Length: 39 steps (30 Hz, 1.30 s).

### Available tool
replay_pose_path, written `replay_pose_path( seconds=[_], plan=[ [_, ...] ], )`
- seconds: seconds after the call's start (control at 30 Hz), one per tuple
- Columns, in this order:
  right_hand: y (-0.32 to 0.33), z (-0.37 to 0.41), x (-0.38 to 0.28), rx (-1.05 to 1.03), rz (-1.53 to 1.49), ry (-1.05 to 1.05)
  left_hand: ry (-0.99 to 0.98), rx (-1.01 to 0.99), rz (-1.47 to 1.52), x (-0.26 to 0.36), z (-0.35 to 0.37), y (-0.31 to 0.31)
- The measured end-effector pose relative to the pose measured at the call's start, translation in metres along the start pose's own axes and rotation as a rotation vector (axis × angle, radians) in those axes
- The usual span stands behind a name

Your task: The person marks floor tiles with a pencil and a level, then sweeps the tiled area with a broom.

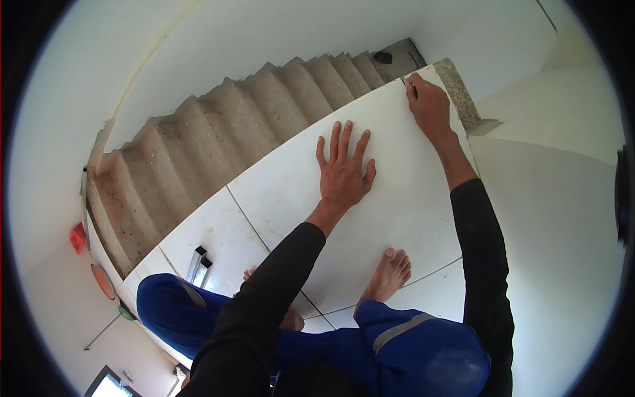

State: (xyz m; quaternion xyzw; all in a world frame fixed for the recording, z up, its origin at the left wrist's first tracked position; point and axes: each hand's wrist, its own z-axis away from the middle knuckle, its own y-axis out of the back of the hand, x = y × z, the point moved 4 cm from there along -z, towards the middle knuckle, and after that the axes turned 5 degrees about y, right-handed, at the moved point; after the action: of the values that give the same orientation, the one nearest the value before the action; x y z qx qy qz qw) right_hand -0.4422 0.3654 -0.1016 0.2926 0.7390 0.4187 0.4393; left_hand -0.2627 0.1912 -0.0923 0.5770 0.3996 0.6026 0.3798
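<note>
The big white tile lies flat on the floor, right beside the stairs and just in front of the person's knees. Its near edge is partly hidden by a bare foot and a knee. Its far corner sits under the right hand, so that corner is hard to see.

The right hand's fingers are bent and pinched together at that corner. There may be something tiny and thin in them, but it is too small to tell what it is.

There is one big tile under the hands. Thin lines in the floor show at least three more tiles next to it. Two hands are in view, and two bare feet. The right foot stands on the big tile with its toes showing. The left foot is mostly hidden behind the black sleeve. Two short metal bars lie side by side on a tile to the left, and the blue trousers cut off their near ends.

The left hand is wide open. All five fingers are spread, and the palm lies flat on the middle of the big tile. It holds nothing.

The stairs are bare grey and go down and away. A small dark thing sits at their far end. A red thing is by the wall at the left, too blurry to name.
</note>
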Motion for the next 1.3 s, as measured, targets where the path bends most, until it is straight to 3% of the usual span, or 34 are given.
replay_pose_path(
  seconds=[0.27, 0.57, 0.73, 0.8, 0.83, 0.93, 0.97, 1.0, 1.13, 1.3],
  plan=[
    [0.049, 0.107, 0.004, -0.038, 0.001, 0.024, -0.011, 0.060, -0.006, 0.001, 0.000, -0.002],
    [0.177, 0.357, 0.025, -0.271, 0.084, -0.254, -0.146, 0.153, -0.061, -0.003, -0.003, 0.001],
    [0.162, 0.307, 0.012, -0.094, -0.014, -0.314, -0.195, 0.055, -0.145, 0.005, -0.041, 0.025],
    [0.129, 0.248, 0.010, 0.022, -0.114, -0.293, -0.195, -0.257, -0.257, 0.018, -0.065, 0.035],
    [0.110, 0.217, 0.009, 0.073, -0.106, -0.233, -0.202, -0.243, -0.276, 0.024, -0.079, 0.044],
    [0.070, 0.137, 0.000, 0.121, -0.094, -0.203, -0.251, -0.578, -0.387, 0.045, -0.109, 0.056],
    [0.060, 0.122, -0.001, 0.114, -0.078, -0.225, -0.252, -0.573, -0.410, 0.049, -0.120, 0.064],
    [0.054, 0.116, -0.004, 0.129, -0.091, -0.233, -0.373, -0.509, -0.433, 0.057, -0.130, 0.069],
    [0.065, 0.157, 0.014, 0.088, 0.058, -0.276, -0.721, -0.430, -0.612, 0.108, -0.151, 0.108],
    [0.120, 0.305, 0.018, 0.096, 0.083, -0.389, -0.750, -0.546, -0.627, 0.141, -0.147, 0.151]
  ],
)
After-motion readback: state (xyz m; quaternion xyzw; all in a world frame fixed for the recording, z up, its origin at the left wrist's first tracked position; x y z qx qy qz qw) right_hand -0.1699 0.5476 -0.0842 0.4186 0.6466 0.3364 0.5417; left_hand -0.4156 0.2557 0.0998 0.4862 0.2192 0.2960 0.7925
